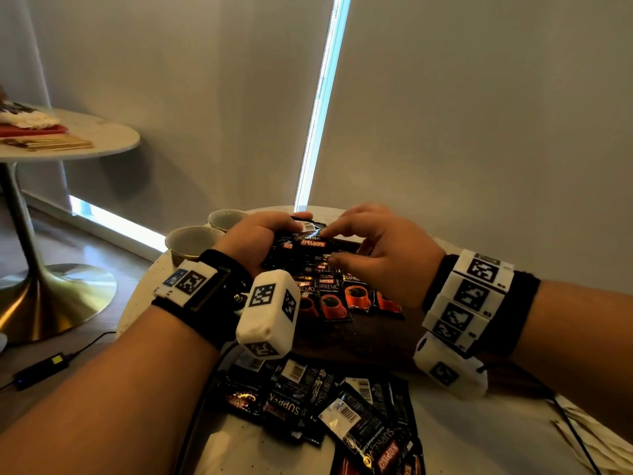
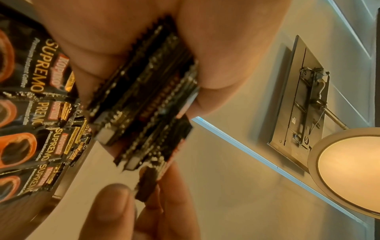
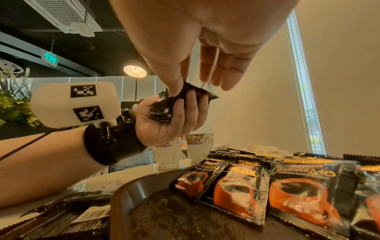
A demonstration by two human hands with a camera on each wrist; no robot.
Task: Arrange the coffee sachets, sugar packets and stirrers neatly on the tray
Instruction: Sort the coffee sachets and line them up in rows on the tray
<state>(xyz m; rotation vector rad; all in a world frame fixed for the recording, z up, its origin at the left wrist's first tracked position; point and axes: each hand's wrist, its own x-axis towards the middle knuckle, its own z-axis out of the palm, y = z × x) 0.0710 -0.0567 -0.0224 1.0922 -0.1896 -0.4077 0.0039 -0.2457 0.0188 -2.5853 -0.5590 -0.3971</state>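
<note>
Pale tabletop (image 1: 260, 450) nearest, loose sachets (image 1: 346, 409) below the wrists, then the tray (image 1: 363, 337) with a neat row (image 1: 337, 296), and over it left hand (image 1: 260, 241) clutches a stack (image 1: 301, 250) so right hand (image 1: 380, 248) can pinch one off.

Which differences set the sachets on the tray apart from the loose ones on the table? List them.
1. The tray sachets lie in an overlapping row; the table sachets sprawl in a heap.
2. The tray sachets all lie face up, orange cup showing; several table sachets show their barcode backs.
3. The tray sachets rest on the dark tray; the table sachets lie on the pale table.

Both are black Kopiko Supremo coffee sachets.
</note>
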